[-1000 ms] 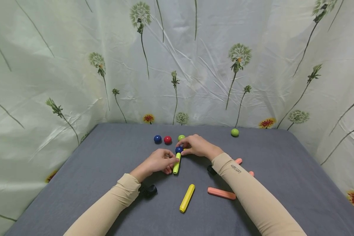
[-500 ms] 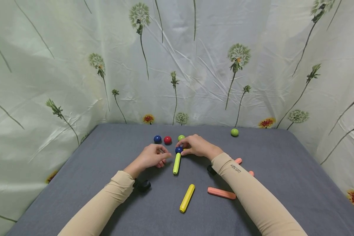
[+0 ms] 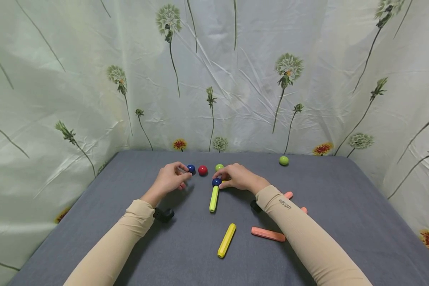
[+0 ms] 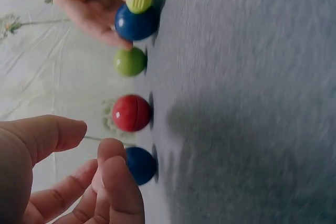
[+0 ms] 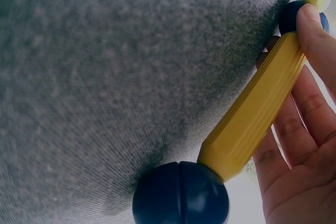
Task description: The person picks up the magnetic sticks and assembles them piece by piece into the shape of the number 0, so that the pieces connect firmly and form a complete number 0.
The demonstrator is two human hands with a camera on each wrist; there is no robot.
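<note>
With thumb and fingertips my right hand (image 3: 240, 177) pinches a blue ball (image 3: 216, 182). A yellow-green ridged stick (image 3: 213, 199) runs from that ball toward me. On its other side a yellow ridged stick (image 5: 249, 108) joins it, ending in a second blue ball (image 5: 181, 195); in the head view the hand hides most of this part. My left hand (image 3: 168, 178) is at a loose blue ball (image 3: 191, 169), thumb and fingers apart. In the left wrist view its fingertips overlap that ball (image 4: 142, 166); whether they touch it I cannot tell.
A red ball (image 3: 202, 171) and a green ball (image 3: 219, 167) stand in the back row. Another green ball (image 3: 284, 160) lies far right. Nearer me are a yellow stick (image 3: 227, 240) and an orange stick (image 3: 268, 234). More orange pieces (image 3: 304, 209) are partly behind the right sleeve.
My left hand has let go of the yellow-green stick and moved left and back to the loose blue ball. The right hand keeps its pinch in the same place.
</note>
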